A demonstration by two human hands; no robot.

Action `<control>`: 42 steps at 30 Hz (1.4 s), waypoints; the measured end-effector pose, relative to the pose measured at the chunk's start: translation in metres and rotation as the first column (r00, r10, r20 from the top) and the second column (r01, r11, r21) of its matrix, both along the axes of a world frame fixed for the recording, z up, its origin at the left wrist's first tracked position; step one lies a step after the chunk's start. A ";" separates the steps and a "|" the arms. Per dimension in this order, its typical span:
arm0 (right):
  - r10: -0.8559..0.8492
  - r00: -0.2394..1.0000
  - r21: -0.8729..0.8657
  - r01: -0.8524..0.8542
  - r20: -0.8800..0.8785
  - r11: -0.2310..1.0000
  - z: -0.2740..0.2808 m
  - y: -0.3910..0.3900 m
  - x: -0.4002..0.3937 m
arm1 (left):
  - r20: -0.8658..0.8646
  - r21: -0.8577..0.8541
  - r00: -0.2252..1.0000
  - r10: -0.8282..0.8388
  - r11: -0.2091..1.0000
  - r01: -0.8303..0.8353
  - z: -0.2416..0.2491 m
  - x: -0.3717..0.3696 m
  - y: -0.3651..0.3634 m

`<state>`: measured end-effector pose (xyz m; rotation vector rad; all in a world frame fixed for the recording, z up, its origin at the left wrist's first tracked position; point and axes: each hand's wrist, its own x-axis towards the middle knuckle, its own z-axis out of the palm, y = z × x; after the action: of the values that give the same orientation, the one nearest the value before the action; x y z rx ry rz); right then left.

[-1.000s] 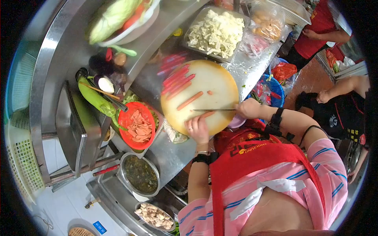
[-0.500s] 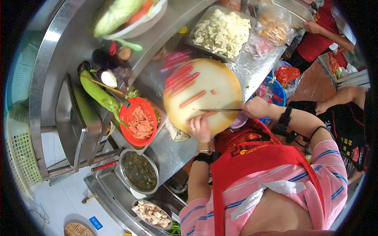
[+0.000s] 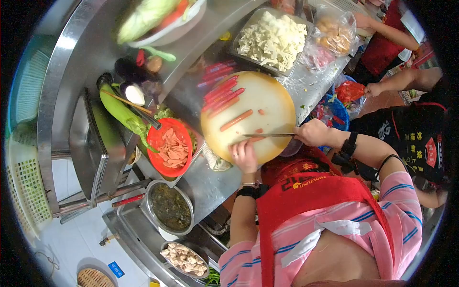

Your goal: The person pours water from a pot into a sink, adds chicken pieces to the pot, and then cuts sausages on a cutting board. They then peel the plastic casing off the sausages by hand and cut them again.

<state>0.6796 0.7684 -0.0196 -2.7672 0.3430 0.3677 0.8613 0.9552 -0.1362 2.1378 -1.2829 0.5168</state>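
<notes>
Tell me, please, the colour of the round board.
The board is whitish with a yellowish rim, best seen in the head view.

The right hand (image 3: 311,132) hides the handle of the knife (image 3: 270,135); the left hand (image 3: 244,157) covers part of a sausage piece (image 3: 257,139). At the chopping board's (image 3: 275,103) eleven o'clock, wrapped sausages (image 3: 219,71) blur. The top edge crops a white bowl (image 3: 173,33) at the view's eleven o'clock. Lettering on a seven-o'clock blue sign (image 3: 115,269) is too small.

Shines brightly along the steel shelf (image 3: 93,57) and counter (image 3: 208,189). Shows white tiles (image 3: 79,234) at lower left, reddish floor (image 3: 381,101) at right.
</notes>
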 end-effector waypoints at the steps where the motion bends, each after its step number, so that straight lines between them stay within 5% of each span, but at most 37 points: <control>1: -0.001 1.000 0.001 0.001 -0.001 1.000 -0.003 0.001 0.001 | -0.003 0.000 1.000 0.005 1.000 -0.005 0.001 0.000 0.000; 7: 0.009 0.999 -0.023 -0.008 0.040 1.000 -0.043 0.011 0.022 | 0.005 0.017 1.000 -0.007 1.000 0.007 0.001 0.001 0.001; 19: 0.028 0.997 -0.003 -0.029 -0.067 1.000 -0.001 0.000 0.004 | 0.000 -0.007 1.000 -0.025 1.000 0.025 -0.001 0.002 0.002; 25: 0.040 0.999 -0.037 -0.040 -0.009 0.999 -0.043 0.014 0.019 | -0.006 -0.007 1.000 -0.021 1.000 0.021 0.000 0.002 0.001; 42: -0.006 1.000 0.009 0.006 0.006 1.000 0.001 0.004 0.000 | -0.003 -0.029 1.000 -0.031 0.999 0.031 0.000 0.003 0.002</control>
<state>0.6796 0.7728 -0.0184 -2.7570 0.3471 0.3579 0.8640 0.9569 -0.1360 2.0907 -1.2974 0.5154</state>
